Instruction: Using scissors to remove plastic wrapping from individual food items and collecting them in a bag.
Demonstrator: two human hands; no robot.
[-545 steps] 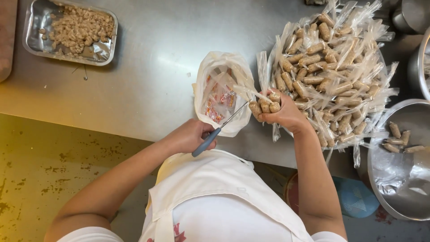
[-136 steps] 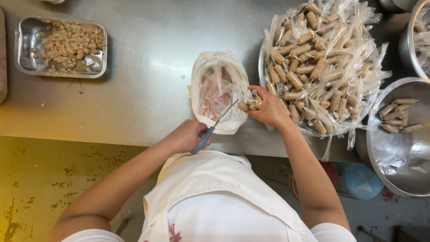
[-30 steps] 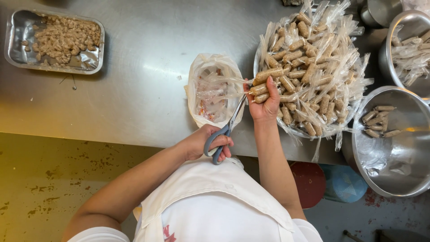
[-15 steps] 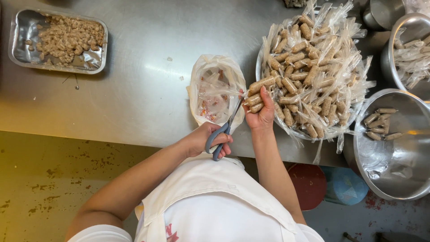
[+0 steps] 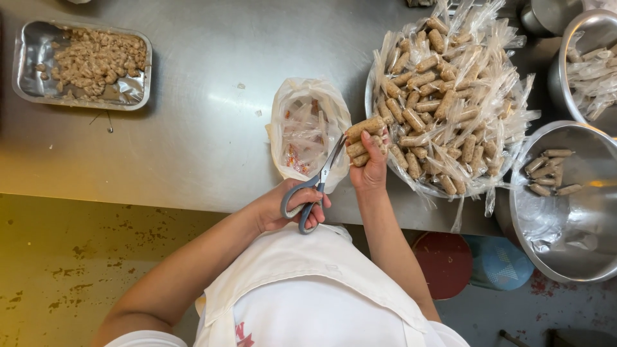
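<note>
While the camera looks straight down, a person in a white apron stands at a brushed steel tabletop (image 5: 212, 128) that is scuffed and catches soft glare. The left hand (image 5: 283, 209) has its grip closed through the grey handles of a pair of scissors (image 5: 315, 186), whose blades point up and away toward the other hand and sit slightly parted. The right hand (image 5: 369, 167) has its grip wrapped around a small bunch of brown wrapped rolls (image 5: 363, 138), held just above the tabletop's near edge, with the scissor tips touching or just beside them. Between the two hands and slightly beyond sits an open white plastic bag (image 5: 308, 132) holding scraps of clear wrapping. To the right, a large round tray (image 5: 450, 103) is heaped with more plastic-wrapped rolls. Farther right, a steel bowl (image 5: 578, 205) lined with clear film holds a few unwrapped rolls, and another bowl (image 5: 591, 58) at the top corner holds wrappers. At the far left, a rectangular steel tray (image 5: 83, 64) carries crumbled brown filling. Below the tabletop, a worn yellow floor (image 5: 77, 257) shows on the left, and a red stool (image 5: 443, 263) and a blue stool (image 5: 501, 263) stand on grey floor on the right.
</note>
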